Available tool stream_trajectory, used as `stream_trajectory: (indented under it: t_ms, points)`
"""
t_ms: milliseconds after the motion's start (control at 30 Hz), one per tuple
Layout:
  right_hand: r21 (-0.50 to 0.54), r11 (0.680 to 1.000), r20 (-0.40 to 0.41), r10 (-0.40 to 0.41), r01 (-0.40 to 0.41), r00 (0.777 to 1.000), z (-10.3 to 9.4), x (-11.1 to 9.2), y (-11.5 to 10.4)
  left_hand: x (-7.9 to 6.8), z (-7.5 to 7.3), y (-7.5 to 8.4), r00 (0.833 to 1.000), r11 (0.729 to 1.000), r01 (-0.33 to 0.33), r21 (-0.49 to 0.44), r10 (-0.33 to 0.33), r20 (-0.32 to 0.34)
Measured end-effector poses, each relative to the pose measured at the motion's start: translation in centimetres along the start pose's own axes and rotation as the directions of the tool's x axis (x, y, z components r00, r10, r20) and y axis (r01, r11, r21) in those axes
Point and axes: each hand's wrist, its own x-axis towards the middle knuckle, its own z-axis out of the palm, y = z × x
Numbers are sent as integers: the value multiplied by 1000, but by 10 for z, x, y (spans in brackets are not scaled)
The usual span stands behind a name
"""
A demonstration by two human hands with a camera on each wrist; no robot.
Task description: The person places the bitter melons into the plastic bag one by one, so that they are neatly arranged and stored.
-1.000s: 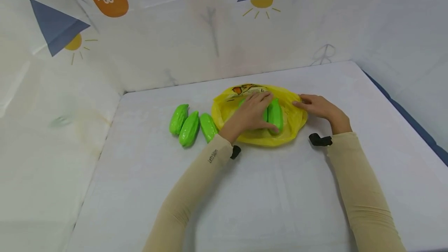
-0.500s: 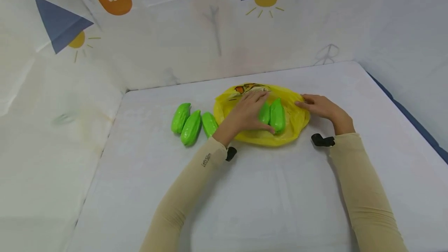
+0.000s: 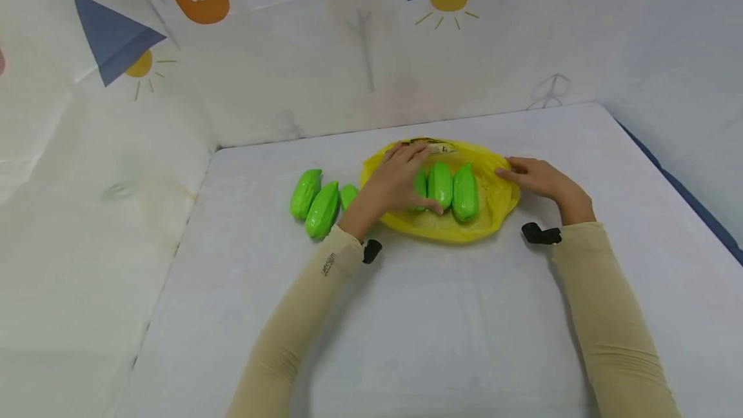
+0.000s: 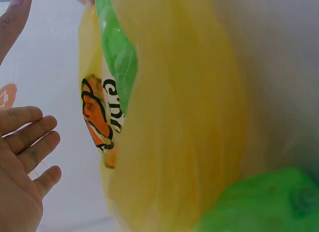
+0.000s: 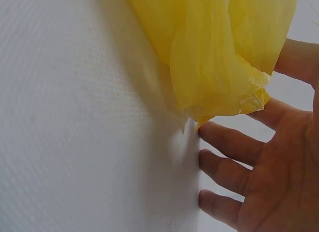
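A yellow plastic bag (image 3: 449,232) lies with its mouth open upward on the white table. Inside it, three glossy green gourd-shaped pieces (image 3: 465,193) lie side by side. My left hand (image 3: 390,184) is over the bag's left side with fingers spread, partly covering the leftmost piece; the left wrist view shows the palm holding nothing. At the right rim, my right hand (image 3: 538,179) pinches the bag's edge between thumb and index finger, the other fingers extended. Three more green pieces (image 3: 322,210) lie left of the bag, one mostly hidden behind my left wrist.
The white-covered table (image 3: 441,328) runs back to a white fabric wall (image 3: 290,69) printed with lamps. More fabric closes off the left and right sides. A small black wrist mount (image 3: 541,233) sticks out from the right sleeve, and another sits at the left sleeve.
My left hand has drawn back leftward from the pieces in the bag, uncovering more of them. My right hand keeps its place at the rim. The head view has shifted slightly.
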Motion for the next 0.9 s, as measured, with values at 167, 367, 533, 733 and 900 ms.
stream_trajectory:
  t_ms: [167, 367, 533, 733, 900]
  points:
    - [-4, 1000, 2, 4, -4, 1000, 0, 0, 2, -7, 2, -5, 1000, 1000, 2, 5, -2, 13]
    - [10, 1000, -5, -2, 2, 1000, 0, 0, 1, -16, -4, -20, 999, 999, 51, 3, -51, -6]
    - [5, 1000, -2, -4, 4, 1000, 1, 0, 0, -29, -14, -38, 995, 995, 98, -11, -98, -32]
    - [10, 1000, -11, -14, 14, 1000, 3, 1, -1, -44, -18, -55, 992, 993, 116, 1, -116, -51]
    - [6, 1000, -9, 4, -4, 1000, 3, 2, -1, -55, -17, -65, 990, 992, 129, -7, -129, -53]
